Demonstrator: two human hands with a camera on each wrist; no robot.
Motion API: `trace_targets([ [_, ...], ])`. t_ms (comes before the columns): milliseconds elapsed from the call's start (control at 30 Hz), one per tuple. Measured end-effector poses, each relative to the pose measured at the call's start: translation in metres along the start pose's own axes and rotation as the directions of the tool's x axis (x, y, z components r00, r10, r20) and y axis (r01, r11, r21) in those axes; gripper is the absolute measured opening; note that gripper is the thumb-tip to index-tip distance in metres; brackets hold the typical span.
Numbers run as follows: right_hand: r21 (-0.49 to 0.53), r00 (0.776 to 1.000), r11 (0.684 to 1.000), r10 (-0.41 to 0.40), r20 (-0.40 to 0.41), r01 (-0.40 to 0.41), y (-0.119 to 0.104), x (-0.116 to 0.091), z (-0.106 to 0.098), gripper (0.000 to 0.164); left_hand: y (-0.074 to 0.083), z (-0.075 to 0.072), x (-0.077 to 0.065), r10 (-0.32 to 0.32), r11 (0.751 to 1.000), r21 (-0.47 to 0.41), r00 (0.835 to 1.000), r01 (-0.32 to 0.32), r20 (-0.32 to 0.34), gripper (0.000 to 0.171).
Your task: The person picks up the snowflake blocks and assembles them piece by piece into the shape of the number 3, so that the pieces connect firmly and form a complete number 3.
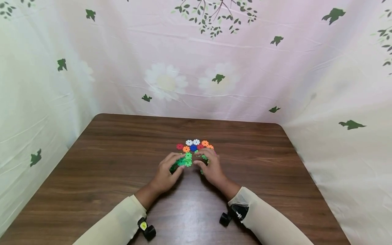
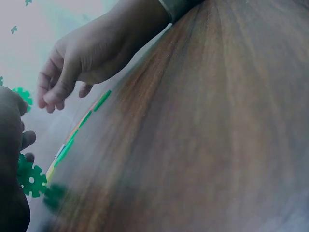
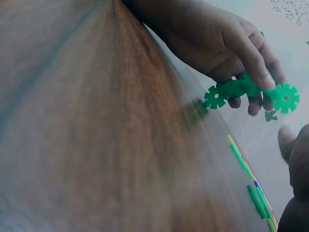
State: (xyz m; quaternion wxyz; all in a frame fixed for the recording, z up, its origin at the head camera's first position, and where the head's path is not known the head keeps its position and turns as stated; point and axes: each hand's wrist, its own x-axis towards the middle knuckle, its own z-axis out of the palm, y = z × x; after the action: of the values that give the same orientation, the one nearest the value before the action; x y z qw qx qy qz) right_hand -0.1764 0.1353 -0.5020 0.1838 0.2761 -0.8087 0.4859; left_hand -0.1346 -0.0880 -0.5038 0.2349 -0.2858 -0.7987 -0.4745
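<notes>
A printed fabric backdrop point(image 1: 122, 44) stands beyond both hands; nine dark green birds can be counted on it in the head view. Below it, a dark wood-grain table point(image 1: 116, 190) extends under and around the hands; its near edge is cut off.

Two pale sleeves cover the forearms: left sleeve point(image 1: 113, 223) and right sleeve point(image 1: 272, 217), both cropped by the lower frame edge. One black wrist device is fitted at each cuff: left unit point(image 1: 149, 233), right unit point(image 1: 225, 219).

The left hand point(image 1: 166, 173) grasps a green disc assembly point(image 1: 185, 160) between thumb and fingers. The right hand point(image 1: 212, 170) is released: fingers loosely bent, thumb and index apart, no part visible in its grip. In each wrist view, the wearer's own hand is dark and cropped at the frame side.

The assembly is located at the left fingertips, facing the right hand. It consists of joined green snowflake discs, each round, with a centre hole and a slotted rim. The fingers cover part of it; the total cannot be counted.

Loose discs lie beyond the hands: two white discs point(image 1: 192, 142), farthest, ahead of the gap; three orange discs point(image 1: 205, 143), one ahead of the left fingertips and two ahead of the right hand; two red discs point(image 1: 179, 146); one blue disc point(image 1: 193, 148), between the reds. Loose green discs point(image 1: 204, 157) beside the right hand are partly hidden; their count cannot be determined.
</notes>
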Motion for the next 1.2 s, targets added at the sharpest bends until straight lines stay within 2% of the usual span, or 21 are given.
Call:
trace_targets([
  [133, -0.089, 0.996, 0.993, 0.077, -0.041, -0.080, 0.003, 0.000, -0.001, 0.033, 0.000, 0.000, -0.001, 0.002, 1.000, -0.012, 1.000, -0.002, -0.016, 0.044],
  [267, -0.148, 0.985, 0.974, 0.170, -0.039, -0.174, 0.003, 0.001, -0.002, 0.034, 0.001, 0.001, -0.001, 0.011, 1.000, -0.022, 0.999, -0.012, -0.043, 0.045],
  [533, -0.229, 0.937, 0.911, 0.349, -0.012, -0.342, 0.005, 0.005, -0.006, 0.029, 0.001, 0.001, 0.000, 0.004, 1.000, -0.025, 0.999, -0.005, -0.050, 0.050],
  [733, -0.268, 0.922, 0.890, 0.388, 0.016, -0.370, 0.008, 0.008, -0.007, 0.030, 0.003, -0.002, 0.000, -0.055, 0.998, -0.028, 0.998, 0.055, -0.015, 0.051],
  [967, -0.311, 0.938, 0.895, 0.344, 0.026, -0.320, 0.009, 0.008, -0.007, 0.029, 0.005, -0.003, 0.000, -0.089, 0.994, -0.062, 0.996, 0.091, 0.024, 0.054],
  [1200, -0.318, 0.937, 0.891, 0.349, 0.022, -0.324, 0.013, 0.010, -0.011, 0.029, 0.006, -0.004, 0.000, -0.110, 0.991, -0.069, 0.993, 0.112, 0.041, 0.051],
])
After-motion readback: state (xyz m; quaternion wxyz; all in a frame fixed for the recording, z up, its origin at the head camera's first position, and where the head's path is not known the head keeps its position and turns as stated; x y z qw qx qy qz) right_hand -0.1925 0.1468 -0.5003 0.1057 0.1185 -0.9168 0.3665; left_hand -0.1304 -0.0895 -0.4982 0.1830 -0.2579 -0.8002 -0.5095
